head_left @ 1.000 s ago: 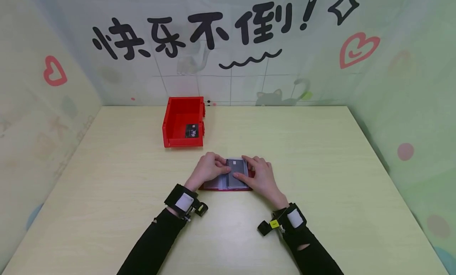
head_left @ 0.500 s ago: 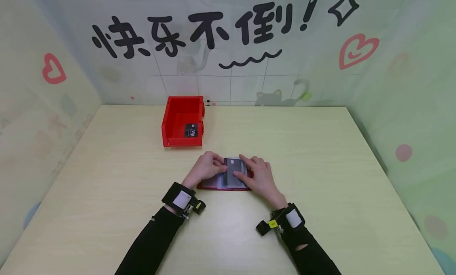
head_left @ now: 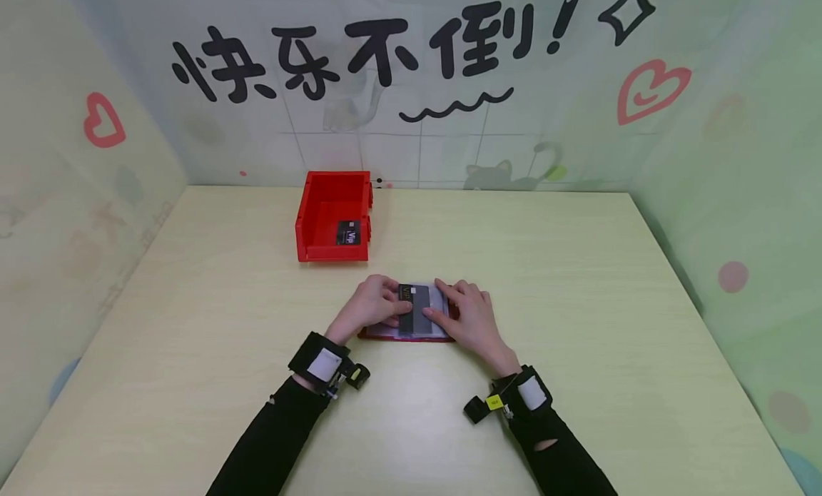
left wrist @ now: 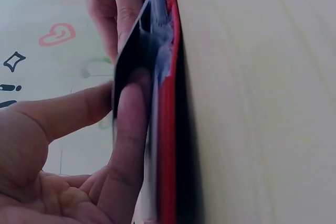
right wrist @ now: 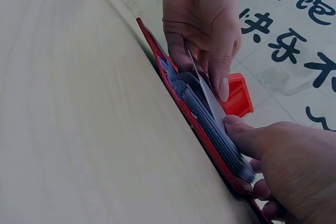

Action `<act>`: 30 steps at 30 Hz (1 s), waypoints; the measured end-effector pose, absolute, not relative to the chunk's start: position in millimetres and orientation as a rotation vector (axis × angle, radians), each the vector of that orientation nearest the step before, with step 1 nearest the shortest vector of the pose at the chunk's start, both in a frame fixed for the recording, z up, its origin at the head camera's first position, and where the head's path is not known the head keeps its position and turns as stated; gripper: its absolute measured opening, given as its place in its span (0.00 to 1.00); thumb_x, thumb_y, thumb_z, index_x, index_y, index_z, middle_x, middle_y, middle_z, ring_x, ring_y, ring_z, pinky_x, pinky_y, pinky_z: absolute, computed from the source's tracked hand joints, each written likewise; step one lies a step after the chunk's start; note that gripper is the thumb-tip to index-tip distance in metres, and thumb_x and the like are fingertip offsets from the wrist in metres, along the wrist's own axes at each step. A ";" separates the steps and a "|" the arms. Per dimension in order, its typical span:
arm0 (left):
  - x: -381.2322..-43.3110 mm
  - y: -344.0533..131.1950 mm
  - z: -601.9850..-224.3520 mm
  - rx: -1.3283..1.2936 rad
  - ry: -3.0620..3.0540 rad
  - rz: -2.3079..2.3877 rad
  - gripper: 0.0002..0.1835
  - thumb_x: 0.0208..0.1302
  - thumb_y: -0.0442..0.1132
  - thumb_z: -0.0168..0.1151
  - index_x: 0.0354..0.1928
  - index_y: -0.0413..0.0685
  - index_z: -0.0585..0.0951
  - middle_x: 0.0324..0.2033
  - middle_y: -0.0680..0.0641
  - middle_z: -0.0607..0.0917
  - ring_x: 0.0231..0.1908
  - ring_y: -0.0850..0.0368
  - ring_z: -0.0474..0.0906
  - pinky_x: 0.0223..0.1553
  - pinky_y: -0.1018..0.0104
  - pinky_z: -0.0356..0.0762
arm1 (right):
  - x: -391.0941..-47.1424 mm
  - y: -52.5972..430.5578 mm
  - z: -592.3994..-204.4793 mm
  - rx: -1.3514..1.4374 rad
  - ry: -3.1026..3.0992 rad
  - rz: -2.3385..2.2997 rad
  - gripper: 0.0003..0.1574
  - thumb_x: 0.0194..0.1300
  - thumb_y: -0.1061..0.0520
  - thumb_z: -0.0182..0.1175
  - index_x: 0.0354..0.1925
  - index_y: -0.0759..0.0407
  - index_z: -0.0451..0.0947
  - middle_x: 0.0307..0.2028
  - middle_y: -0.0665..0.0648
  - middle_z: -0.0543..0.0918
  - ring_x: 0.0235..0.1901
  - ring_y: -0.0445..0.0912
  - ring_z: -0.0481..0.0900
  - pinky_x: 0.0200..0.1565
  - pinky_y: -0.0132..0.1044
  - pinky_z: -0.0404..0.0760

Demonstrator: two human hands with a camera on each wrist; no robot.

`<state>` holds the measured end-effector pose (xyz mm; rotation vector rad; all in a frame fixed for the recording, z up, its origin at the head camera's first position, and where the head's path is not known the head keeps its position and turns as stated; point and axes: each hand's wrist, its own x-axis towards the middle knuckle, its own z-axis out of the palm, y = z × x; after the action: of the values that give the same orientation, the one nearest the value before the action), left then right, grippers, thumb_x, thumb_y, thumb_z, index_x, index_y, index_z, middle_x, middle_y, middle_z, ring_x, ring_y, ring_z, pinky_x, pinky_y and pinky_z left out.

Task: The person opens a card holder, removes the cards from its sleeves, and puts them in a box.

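A red card holder [head_left: 385, 332] with clear sleeves lies open on the table. My left hand [head_left: 372, 300] pinches a dark card [head_left: 416, 322] with gold VIP lettering at its left edge, thumb on top and fingers beneath. In the left wrist view the card [left wrist: 125, 64] stands tilted up from the pages on the left hand's side. My right hand [head_left: 474, 317] grips the holder's right side. Its thumb presses on the top sleeve by the card, with the other fingers round the far and right edges. In the right wrist view the sleeve pages [right wrist: 215, 135] fan out in a stack.
Behind the hands, toward the table's [head_left: 565, 267] back edge, stands a red bin [head_left: 305, 228]. Inside it lies a black VIP card [head_left: 349, 233]. Printed cloth walls [head_left: 411, 153] close off the back and both sides.
The dark card has slid left out of its sleeve with my left hand, so its gold VIP lettering now shows. My right hand keeps its place on the holder.
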<state>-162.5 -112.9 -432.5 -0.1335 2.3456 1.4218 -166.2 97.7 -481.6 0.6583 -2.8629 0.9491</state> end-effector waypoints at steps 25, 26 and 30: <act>-154.8 -135.7 -433.2 -0.235 2.365 1.396 0.26 0.70 0.39 0.62 0.66 0.33 0.72 0.57 0.33 0.81 0.46 0.47 0.81 0.45 0.62 0.85 | -166.4 99.5 -483.6 0.657 -2.836 0.990 0.39 0.62 0.43 0.69 0.66 0.59 0.76 0.34 0.57 0.75 0.37 0.49 0.67 0.45 0.41 0.57; -154.9 -136.7 -432.5 -0.237 2.361 1.404 0.26 0.71 0.38 0.62 0.66 0.33 0.72 0.57 0.33 0.81 0.46 0.46 0.81 0.45 0.62 0.86 | -166.5 99.6 -483.4 0.658 -2.833 0.993 0.39 0.62 0.43 0.69 0.66 0.59 0.76 0.34 0.56 0.75 0.37 0.49 0.67 0.45 0.41 0.57; -156.6 -141.9 -429.8 -0.263 2.374 1.423 0.26 0.70 0.38 0.62 0.66 0.34 0.72 0.57 0.33 0.82 0.45 0.47 0.82 0.43 0.65 0.85 | -166.9 99.7 -482.8 0.661 -2.825 0.991 0.39 0.62 0.43 0.69 0.66 0.59 0.76 0.34 0.56 0.75 0.36 0.48 0.67 0.45 0.41 0.57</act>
<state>-156.6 -141.9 -429.8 -0.2626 2.3744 1.4230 -166.9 99.7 -482.8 0.6612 -2.8246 0.9907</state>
